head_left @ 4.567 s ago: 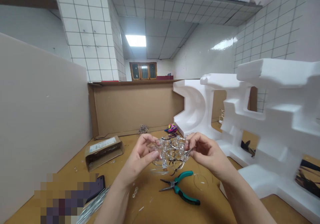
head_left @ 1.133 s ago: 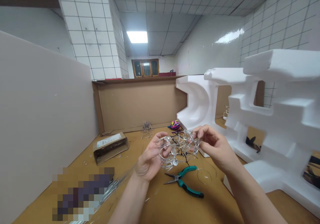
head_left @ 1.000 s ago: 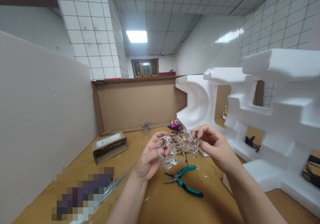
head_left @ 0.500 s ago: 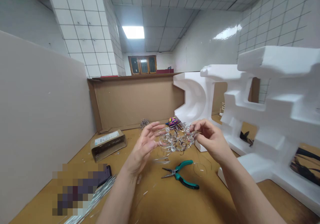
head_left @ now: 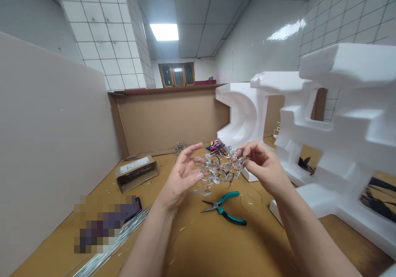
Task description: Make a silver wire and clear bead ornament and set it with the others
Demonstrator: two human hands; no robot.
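Tangled silver-wire piece with clear beads (head_left: 218, 168), held above the brown tabletop (head_left: 213, 252).
We see the bare right hand (head_left: 263, 165) pinching its edge; the bare left hand (head_left: 180, 180) spreads its fingers, contact uncertain. A dark, flat phone (head_left: 137, 207) is largely masked.

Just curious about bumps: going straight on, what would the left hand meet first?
Most likely the tangled wire, just ahead of the left hand; depth is unclear, so they may already touch.
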